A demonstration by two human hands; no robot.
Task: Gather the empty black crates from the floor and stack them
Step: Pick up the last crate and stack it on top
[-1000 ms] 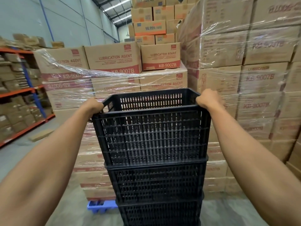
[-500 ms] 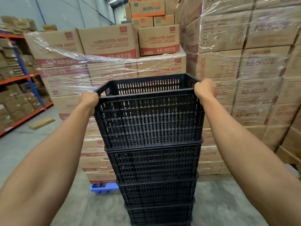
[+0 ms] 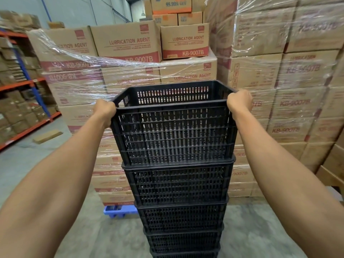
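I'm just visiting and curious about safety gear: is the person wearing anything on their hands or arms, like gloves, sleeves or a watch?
No. The left hand and right hand are bare, with no gloves. Both forearms show no sleeves as far up as the picture reaches, and no watch, bracelet or ring can be seen.

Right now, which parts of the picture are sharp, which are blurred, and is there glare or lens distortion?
Head view: the top crate and both hands, left hand and right hand, look sharp; the wrapped boxes at right are smeared; the stretch film throws white glare; the wide lens bends the edges, so the shelving at left leans.
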